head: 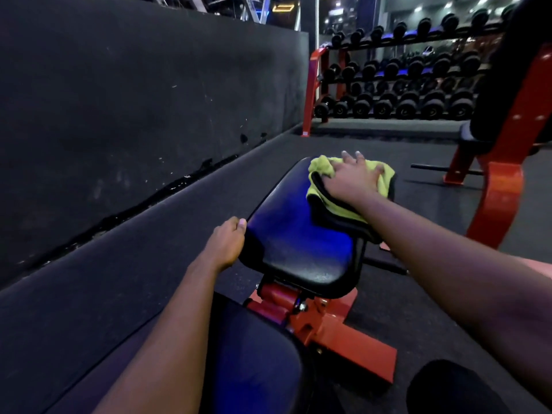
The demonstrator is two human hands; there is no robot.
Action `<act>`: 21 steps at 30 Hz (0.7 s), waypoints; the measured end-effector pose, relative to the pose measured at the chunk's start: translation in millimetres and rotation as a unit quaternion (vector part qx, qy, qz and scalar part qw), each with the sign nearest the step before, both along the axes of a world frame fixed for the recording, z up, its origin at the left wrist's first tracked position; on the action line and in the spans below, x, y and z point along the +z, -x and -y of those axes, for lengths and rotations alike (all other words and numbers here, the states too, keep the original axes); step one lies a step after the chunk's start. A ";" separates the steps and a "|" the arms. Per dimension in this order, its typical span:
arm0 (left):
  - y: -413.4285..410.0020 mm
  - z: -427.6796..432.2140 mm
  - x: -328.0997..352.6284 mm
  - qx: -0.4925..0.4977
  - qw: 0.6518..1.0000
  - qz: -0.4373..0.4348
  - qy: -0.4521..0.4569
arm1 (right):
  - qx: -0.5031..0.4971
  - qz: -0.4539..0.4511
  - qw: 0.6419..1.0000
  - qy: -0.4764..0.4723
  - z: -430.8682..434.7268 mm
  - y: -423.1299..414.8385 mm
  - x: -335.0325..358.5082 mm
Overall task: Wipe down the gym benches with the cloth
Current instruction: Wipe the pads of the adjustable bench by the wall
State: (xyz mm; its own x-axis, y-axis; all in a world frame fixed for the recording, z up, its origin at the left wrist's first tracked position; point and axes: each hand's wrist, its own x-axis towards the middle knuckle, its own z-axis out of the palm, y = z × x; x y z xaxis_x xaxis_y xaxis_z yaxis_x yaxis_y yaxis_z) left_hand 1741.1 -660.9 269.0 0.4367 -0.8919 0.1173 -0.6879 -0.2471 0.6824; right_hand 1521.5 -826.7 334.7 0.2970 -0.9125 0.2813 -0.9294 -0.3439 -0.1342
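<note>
A black padded bench seat (295, 246) on a red frame (328, 327) stands in front of me, lit blue. My right hand (352, 180) presses flat, fingers spread, on a yellow-green cloth with a black edge (322, 170) at the seat's far right end. My left hand (227, 243) holds the seat's left edge, thumb on top and fingers curled under it. A second dark pad (254, 363) of the same bench lies nearest me.
A dark padded wall (134, 100) runs along the left with a raised ledge below it. A red rack of black dumbbells (397, 85) stands at the back. Another red-framed bench (501, 162) is at the right. Black rubber floor lies between.
</note>
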 end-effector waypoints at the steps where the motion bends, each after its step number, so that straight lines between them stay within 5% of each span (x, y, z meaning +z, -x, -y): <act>1: 0.4 1.8 -1.1 0.006 1.000 0.008 0.004 | 0.004 -0.010 1.000 0.000 7.1 -9.7 1.7; 8: 3.8 33.9 -3.7 0.075 0.989 0.103 0.072 | 0.213 -0.022 0.975 0.064 -1.1 -37.0 -7.0; 11: 9.1 53.4 21.3 0.102 0.982 0.150 0.047 | 0.269 0.192 0.944 -0.004 -4.0 -24.2 -1.8; 14: 28.0 71.7 68.1 0.090 0.980 0.127 0.127 | 0.226 0.457 0.852 -0.113 -6.2 -8.5 29.3; 17: 51.4 93.3 125.7 0.001 0.981 0.060 0.185 | 0.174 0.549 0.787 -0.220 -6.0 8.8 71.7; 21: 82.7 102.0 209.3 -0.170 0.981 -0.045 0.083 | 0.166 0.604 0.715 -0.311 -12.8 35.3 129.9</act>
State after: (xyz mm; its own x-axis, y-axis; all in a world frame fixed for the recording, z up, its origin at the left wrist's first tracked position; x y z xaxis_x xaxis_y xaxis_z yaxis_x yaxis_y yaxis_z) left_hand 1658.4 -762.8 478.4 0.1327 -0.9597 0.2478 -0.6461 0.1059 0.7559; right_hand 1486.3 -813.9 464.6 0.4086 -0.9086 0.0860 0.1128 -0.0433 -0.9927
